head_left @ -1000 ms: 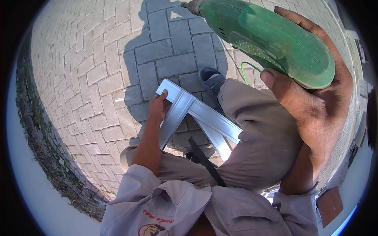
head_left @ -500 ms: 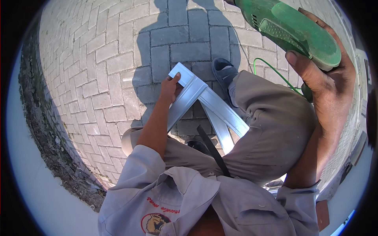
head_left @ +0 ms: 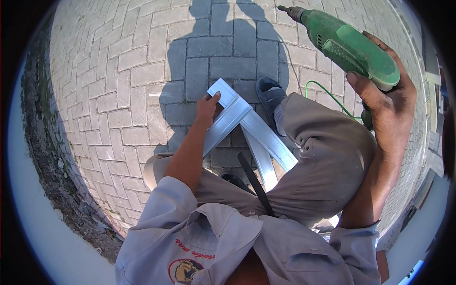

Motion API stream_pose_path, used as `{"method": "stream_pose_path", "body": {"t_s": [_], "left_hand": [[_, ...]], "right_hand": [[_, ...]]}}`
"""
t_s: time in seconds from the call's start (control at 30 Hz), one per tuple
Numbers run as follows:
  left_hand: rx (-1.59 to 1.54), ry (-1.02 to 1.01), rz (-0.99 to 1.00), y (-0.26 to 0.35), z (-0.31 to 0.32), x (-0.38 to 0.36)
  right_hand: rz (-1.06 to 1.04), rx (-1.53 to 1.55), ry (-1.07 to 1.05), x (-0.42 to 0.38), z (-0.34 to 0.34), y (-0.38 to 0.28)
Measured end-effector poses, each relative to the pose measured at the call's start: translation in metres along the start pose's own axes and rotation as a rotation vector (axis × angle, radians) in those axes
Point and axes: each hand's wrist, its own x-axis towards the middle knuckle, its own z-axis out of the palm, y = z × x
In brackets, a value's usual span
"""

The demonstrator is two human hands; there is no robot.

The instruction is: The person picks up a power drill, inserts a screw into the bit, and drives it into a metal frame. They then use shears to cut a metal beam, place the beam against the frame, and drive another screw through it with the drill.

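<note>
My right hand (head_left: 387,102) grips a green power drill (head_left: 354,45) by its handle, raised at the upper right. The drill's chuck (head_left: 294,13) points to the upper left, away from the metal. My left hand (head_left: 207,105) is closed on the upper end of a shiny metal channel (head_left: 223,124). That channel crosses another metal channel (head_left: 268,137) near its top, forming an angled frame between my legs. A further metal strip (head_left: 259,159) runs down beneath them. The fingers under the channel are partly hidden.
Grey paving blocks (head_left: 126,59) cover the ground, with my shadow across them. A green cord (head_left: 327,92) trails from beside my right knee. My sandaled foot (head_left: 271,97) stands right of the frame. A dirt strip (head_left: 57,190) borders the paving on the left.
The drill and my right hand have shifted slightly left and down in view, bringing the chuck into sight. My left hand keeps its hold on the metal channel.
</note>
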Motion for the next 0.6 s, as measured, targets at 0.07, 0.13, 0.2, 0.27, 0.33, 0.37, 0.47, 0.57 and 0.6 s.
{"method": "stream_pose_path", "body": {"t_s": [0.07,0.13,0.2,0.27,0.33,0.37,0.47,0.57,0.6], "left_hand": [[0.285,0.085,-0.084,0.020,0.002,-0.019],[0.585,0.117,-0.067,0.026,0.003,-0.037],[0.899,0.088,0.053,0.019,0.004,-0.053],[1.099,-0.060,0.101,0.038,0.019,-0.085],[1.242,-0.117,0.156,0.038,0.029,-0.101],[1.287,-0.096,0.180,0.030,0.030,-0.103],[1.342,-0.090,0.161,0.025,0.031,-0.100],[1.317,-0.074,0.218,0.020,0.027,-0.101],[1.303,-0.075,0.227,0.020,0.025,-0.102]], "right_hand": [[-0.024,0.011,-0.018,0.000,0.000,-0.002],[-0.030,0.042,-0.037,0.001,0.002,-0.004],[-0.019,0.078,-0.050,0.001,0.006,-0.007],[-0.018,0.111,-0.067,0.001,0.010,-0.009],[-0.003,0.129,-0.075,0.002,0.013,-0.015],[0.019,0.134,-0.077,0.001,0.015,-0.019],[0.036,0.180,-0.100,0.003,0.016,-0.020],[0.027,0.196,-0.115,0.005,0.015,-0.018],[0.016,0.192,-0.102,0.006,0.015,-0.018]]}}
